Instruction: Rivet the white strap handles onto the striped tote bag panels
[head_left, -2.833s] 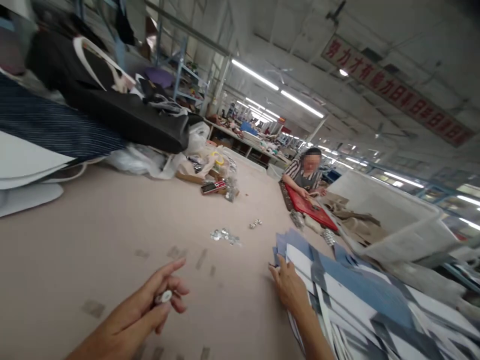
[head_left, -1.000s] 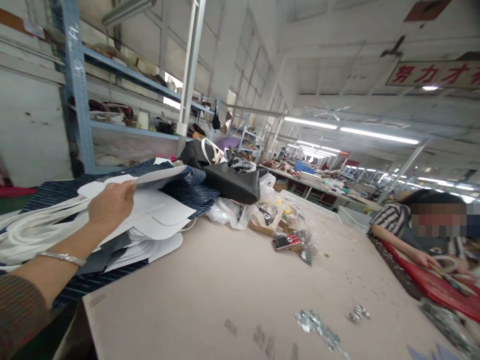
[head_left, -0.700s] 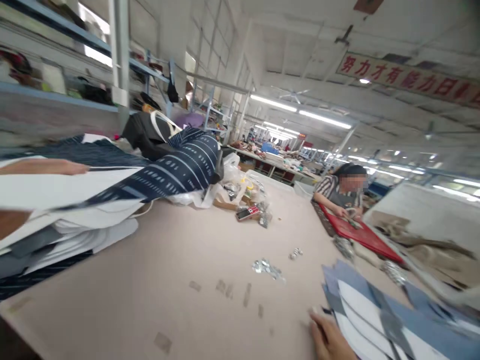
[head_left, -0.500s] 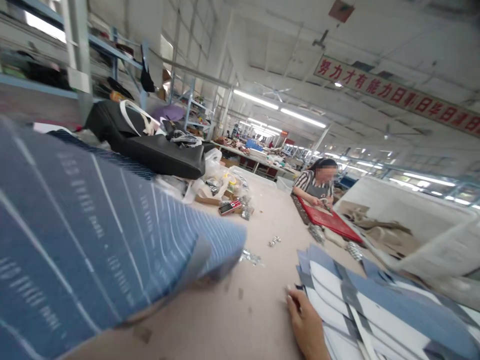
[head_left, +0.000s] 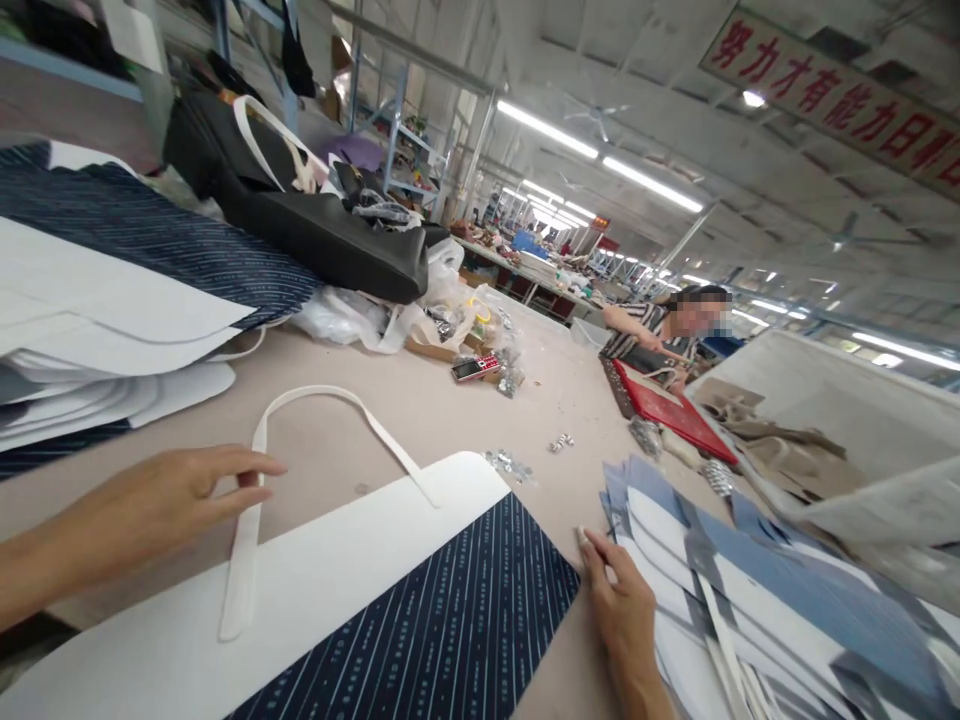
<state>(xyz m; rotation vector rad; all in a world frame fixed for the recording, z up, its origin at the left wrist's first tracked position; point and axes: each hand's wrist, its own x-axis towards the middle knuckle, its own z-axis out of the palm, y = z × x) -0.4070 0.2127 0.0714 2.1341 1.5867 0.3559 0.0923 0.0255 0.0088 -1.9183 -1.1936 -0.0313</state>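
Observation:
A bag panel [head_left: 420, 620], white with a navy pinstriped section, lies flat on the beige table [head_left: 420, 400] in front of me. Its white loop handle [head_left: 315, 395] arches away from me. My left hand [head_left: 169, 495] rests with its fingertips on the left strap of that handle, fingers spread. My right hand [head_left: 619, 600] lies flat on the table at the panel's right edge, touching the near edge of a fanned stack of blue and white pieces [head_left: 750, 590].
A pile of similar panels [head_left: 112, 300] sits at the left, with a black bag [head_left: 300, 215] behind it. Plastic bags, a red phone [head_left: 474, 368] and small metal parts [head_left: 510, 463] lie mid-table. A co-worker [head_left: 660, 330] works at a red board [head_left: 671, 410] at far right.
My left hand pulled one panel off the left pile, swung it across the view and laid it flat on the table. My right hand stayed by the blue and white stack.

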